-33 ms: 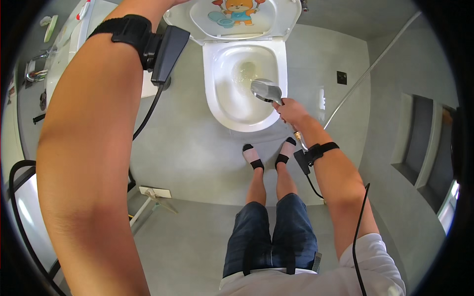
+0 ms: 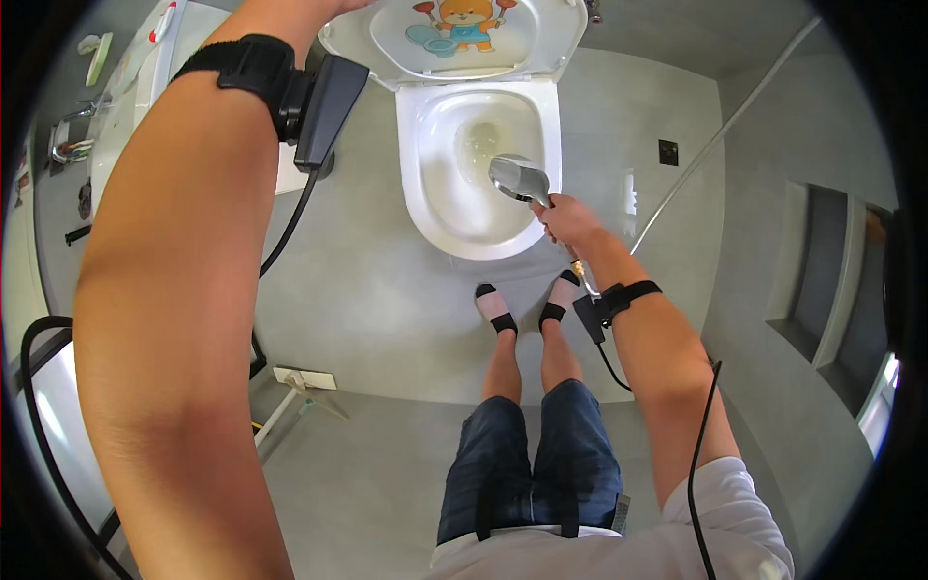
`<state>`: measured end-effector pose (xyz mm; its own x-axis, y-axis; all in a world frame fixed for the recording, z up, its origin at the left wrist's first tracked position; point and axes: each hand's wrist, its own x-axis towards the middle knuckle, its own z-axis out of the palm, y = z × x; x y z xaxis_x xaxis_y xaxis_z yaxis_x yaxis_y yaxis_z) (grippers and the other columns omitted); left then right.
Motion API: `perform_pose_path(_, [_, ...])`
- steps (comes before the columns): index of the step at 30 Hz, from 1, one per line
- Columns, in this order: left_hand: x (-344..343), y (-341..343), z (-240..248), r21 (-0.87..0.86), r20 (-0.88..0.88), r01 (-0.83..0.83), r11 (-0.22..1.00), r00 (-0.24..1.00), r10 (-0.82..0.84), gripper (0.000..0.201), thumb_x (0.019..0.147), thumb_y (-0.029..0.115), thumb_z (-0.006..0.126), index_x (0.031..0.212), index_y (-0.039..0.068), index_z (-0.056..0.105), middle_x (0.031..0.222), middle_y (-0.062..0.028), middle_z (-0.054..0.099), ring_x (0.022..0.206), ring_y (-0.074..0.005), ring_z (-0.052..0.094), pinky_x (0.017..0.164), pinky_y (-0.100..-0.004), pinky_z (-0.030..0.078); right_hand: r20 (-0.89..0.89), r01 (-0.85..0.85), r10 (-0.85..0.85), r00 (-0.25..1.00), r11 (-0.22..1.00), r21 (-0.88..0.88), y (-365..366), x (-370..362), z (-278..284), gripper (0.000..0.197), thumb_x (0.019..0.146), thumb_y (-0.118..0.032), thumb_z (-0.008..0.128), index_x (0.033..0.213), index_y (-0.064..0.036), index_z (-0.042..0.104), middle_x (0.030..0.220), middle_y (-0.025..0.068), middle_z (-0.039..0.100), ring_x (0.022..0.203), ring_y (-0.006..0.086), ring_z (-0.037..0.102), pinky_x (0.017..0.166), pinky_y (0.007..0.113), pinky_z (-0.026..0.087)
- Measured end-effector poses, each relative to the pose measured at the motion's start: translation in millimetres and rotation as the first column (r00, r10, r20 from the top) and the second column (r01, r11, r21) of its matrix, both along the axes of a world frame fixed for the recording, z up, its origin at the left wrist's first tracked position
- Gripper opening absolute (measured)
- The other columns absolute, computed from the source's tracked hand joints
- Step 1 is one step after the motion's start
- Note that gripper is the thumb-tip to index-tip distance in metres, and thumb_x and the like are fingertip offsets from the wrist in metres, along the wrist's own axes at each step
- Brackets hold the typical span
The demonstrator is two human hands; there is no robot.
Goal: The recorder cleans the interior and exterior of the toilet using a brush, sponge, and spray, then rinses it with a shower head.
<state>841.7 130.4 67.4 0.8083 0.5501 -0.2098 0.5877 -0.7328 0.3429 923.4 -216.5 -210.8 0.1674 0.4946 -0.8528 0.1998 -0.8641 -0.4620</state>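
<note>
My right hand (image 2: pixel 570 222) is wrapped round the handle of a silver hand shower (image 2: pixel 519 176). The shower head is over the right side of the white toilet bowl (image 2: pixel 421 208), with its face turned down toward the inside. Whether water is flowing from it cannot be made out. Behind the bowl, the toilet lid (image 2: pixel 387 41) stands raised and bears a cartoon animal picture. At the top edge, only a sliver of my left hand (image 2: pixel 354 4) shows beside the lid; its fingers are out of the picture.
A pale shower hose (image 2: pixel 720 138) slants across the right side. To the left is a white washbasin counter (image 2: pixel 126 106) with a tap. A floor squeegee (image 2: pixel 304 377) lies at lower left. My feet stand on the grey floor (image 2: pixel 348 300) before the toilet.
</note>
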Motion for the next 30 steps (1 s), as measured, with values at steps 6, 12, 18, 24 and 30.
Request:
perform_pose_path(6, [-3.3,4.6,-9.8,0.022,0.041,0.059,0.998,0.997,-0.060,0.059,0.109,0.046,0.034,0.142,0.001,0.055,0.145,-0.0256,0.055,0.137,-0.0386,0.049,0.118,-0.0395,0.034,-0.245,0.416,-0.367,0.898,0.888,0.194,-4.1,-27.7,-7.9,0.026,0.105,-0.027,0.057,0.098,-0.0028,0.056,0.078,0.0007,0.054,0.067,0.0118,0.052,0.063,0.031,0.046])
perform_pose_path(12, [0.2,-11.9,11.7,0.015,-0.021,0.059,0.998,0.998,-0.059,0.058,0.109,0.043,0.035,0.142,0.000,0.054,0.147,-0.0250,0.052,0.138,-0.0383,0.048,0.119,-0.0397,0.033,-0.453,0.733,-0.578,0.679,0.569,0.373,7.9,-36.6,-15.1,0.024,0.109,-0.032,0.051,0.104,-0.0082,0.050,0.087,0.0010,0.055,0.075,0.0121,0.054,0.071,0.029,0.046])
perform_pose_path(18, [2.3,-15.2,14.8,0.001,-0.086,-0.113,0.994,0.990,0.112,0.063,0.109,0.047,0.033,0.144,-0.001,0.053,0.149,-0.0254,0.051,0.140,-0.0371,0.047,0.120,-0.0388,0.032,-0.395,0.854,-0.769,0.502,0.370,0.365,13.2,-37.5,-2.6,0.025,0.109,-0.033,0.050,0.101,-0.0093,0.048,0.086,0.0006,0.055,0.075,0.0119,0.056,0.063,0.028,0.044])
perform_pose_path(24, [2.2,-15.6,10.0,0.000,-0.043,-0.077,0.997,0.996,0.077,0.065,0.108,0.050,0.034,0.143,-0.001,0.053,0.147,-0.0251,0.053,0.139,-0.0371,0.048,0.119,-0.0385,0.033,-0.342,0.790,-0.778,0.527,0.301,0.534,-0.4,-11.0,-9.0,0.023,0.109,-0.029,0.053,0.102,-0.0071,0.048,0.084,0.0002,0.053,0.070,0.0118,0.054,0.061,0.028,0.044])
perform_pose_path(30, [0.2,-17.6,21.5,-0.011,-0.089,-0.116,0.993,0.989,0.115,0.065,0.108,0.051,0.034,0.144,0.000,0.053,0.146,-0.0252,0.054,0.138,-0.0365,0.049,0.118,-0.0383,0.034,0.061,0.285,-0.397,0.916,0.749,0.598,-15.9,4.7,20.0,0.026,0.105,-0.023,0.058,0.104,0.0014,0.050,0.090,0.0176,0.063,0.081,0.0302,0.063,0.076,0.042,0.050])
